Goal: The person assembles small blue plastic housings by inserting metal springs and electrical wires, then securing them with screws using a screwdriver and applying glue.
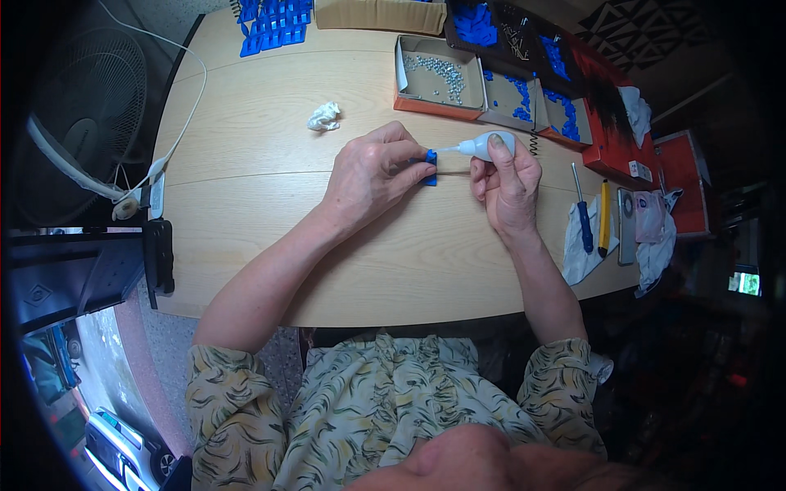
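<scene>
My left hand [377,168] pinches a small blue plastic part [431,168] just above the table, its fingertips covering part of it. In my right hand [509,184] is a white squeeze bottle [491,146], gripped between thumb and fingers. The bottle lies nearly level, and its thin nozzle [449,150] points left at the upper end of the blue part. Whether the tip touches the part is too small to tell. Behind my left hand a crumpled white tissue [324,116] lies on the table.
Open boxes along the far right hold silver beads [446,75] and small blue pieces [517,96]. Blue parts [278,26] lie at the far left. Right of my right hand are a screwdriver [585,222], a yellow cutter [604,217] and cloths [655,245]. A fan [82,131] stands left.
</scene>
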`<state>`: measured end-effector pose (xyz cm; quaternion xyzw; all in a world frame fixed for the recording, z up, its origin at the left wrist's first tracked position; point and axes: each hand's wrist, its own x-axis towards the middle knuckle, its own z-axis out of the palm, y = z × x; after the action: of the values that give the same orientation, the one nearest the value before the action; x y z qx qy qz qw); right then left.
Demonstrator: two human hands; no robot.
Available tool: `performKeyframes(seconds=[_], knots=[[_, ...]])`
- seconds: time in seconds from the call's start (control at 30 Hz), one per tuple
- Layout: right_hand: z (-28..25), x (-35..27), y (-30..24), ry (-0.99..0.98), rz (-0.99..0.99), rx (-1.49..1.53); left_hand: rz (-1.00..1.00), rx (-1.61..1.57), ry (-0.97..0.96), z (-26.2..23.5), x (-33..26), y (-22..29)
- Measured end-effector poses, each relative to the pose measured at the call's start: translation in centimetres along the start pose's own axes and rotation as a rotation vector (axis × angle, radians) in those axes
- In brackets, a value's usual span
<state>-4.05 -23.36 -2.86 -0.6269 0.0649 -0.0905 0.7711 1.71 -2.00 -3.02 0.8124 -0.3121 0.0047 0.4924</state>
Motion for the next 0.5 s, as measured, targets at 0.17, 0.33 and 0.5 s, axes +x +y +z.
performKeyframes(seconds=[0.17, 0.33, 0.5], knots=[[0.08, -0.07, -0.23, -0.002, 0.013, -0.008, 0.000, -0.009, 0.000, 0.07, 0.01, -0.06], [-0.11, -0.01, 0.02, 0.000, 0.009, -0.002, 0.006, -0.006, -0.003, 0.05, 0.07, -0.01], [0.02, -0.03, -0.15, 0.007, 0.020, -0.015, 0.004, -0.038, 0.005, 0.18, -0.02, -0.27]])
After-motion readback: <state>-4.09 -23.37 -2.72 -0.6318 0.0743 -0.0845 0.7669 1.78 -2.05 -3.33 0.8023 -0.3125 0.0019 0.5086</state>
